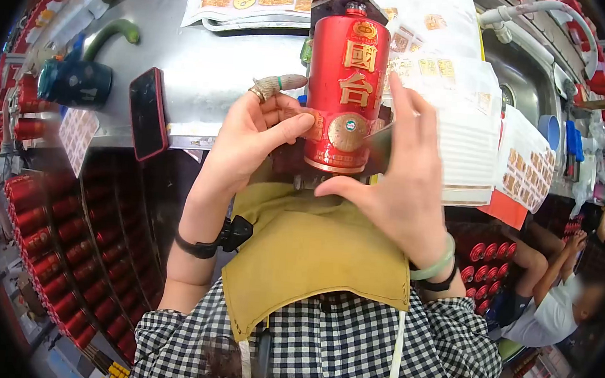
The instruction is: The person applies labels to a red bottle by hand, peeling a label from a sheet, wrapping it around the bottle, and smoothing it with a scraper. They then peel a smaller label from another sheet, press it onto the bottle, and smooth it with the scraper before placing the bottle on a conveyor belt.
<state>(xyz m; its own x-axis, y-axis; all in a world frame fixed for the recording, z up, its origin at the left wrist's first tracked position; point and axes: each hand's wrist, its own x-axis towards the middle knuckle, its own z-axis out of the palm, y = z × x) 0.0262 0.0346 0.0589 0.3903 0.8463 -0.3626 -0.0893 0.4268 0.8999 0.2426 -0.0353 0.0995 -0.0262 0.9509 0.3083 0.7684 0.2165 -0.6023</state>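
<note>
A red bottle (345, 107) with raised gold characters and a round gold medallion stands in front of me, its neck against a dark holder (324, 7). My left hand (261, 129) is at the bottle's lower left side, thumb tip against a small gold-and-red patch there. Its fingers are curled together, and what they may pinch is hidden. A greyish cover with a teal band (279, 83) sits on the index finger. My right hand (407, 172) is at the bottle's right side, fingers stretched and thumb apart below the base. A dark surface shows between that hand and the bottle.
Sheets of gold labels (524, 171) lie at the right and others (257, 1) at the back. A phone (148, 114) and a dark teal mug (76, 82) are on the left of the metal counter. Racks of red bottles (70, 249) stand below left. Another person (549, 308) sits at the right.
</note>
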